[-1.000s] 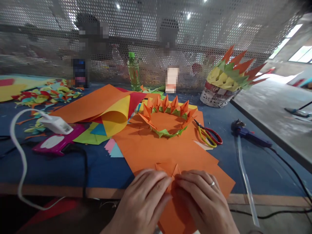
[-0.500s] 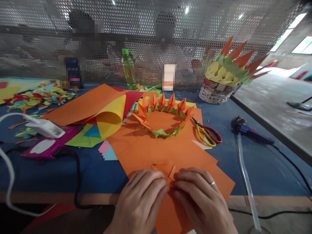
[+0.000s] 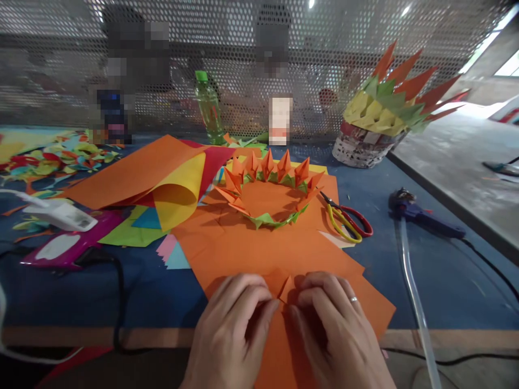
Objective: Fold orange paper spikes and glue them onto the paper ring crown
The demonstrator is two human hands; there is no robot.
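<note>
Both of my hands rest at the near edge of the table on a small folded orange paper piece (image 3: 280,283). My left hand (image 3: 233,329) has its fingers curled and pinches the left side of the piece. My right hand (image 3: 334,329), with a ring on one finger, pinches the right side. The piece lies on a large orange paper sheet (image 3: 275,251). Beyond it sits a ring of orange and green folded paper points (image 3: 270,186).
Scissors (image 3: 346,219) with red and yellow handles lie right of the ring. A blue glue gun (image 3: 421,221) and clear glue stick (image 3: 413,286) lie further right. Curled yellow and orange sheets (image 3: 170,178), a white charger (image 3: 60,213), a green bottle (image 3: 207,108) and a paper-crowned basket (image 3: 377,129) stand around.
My hands have drawn slightly closer over the small orange piece and covered more of it. The view has shifted a little to the left and down.
</note>
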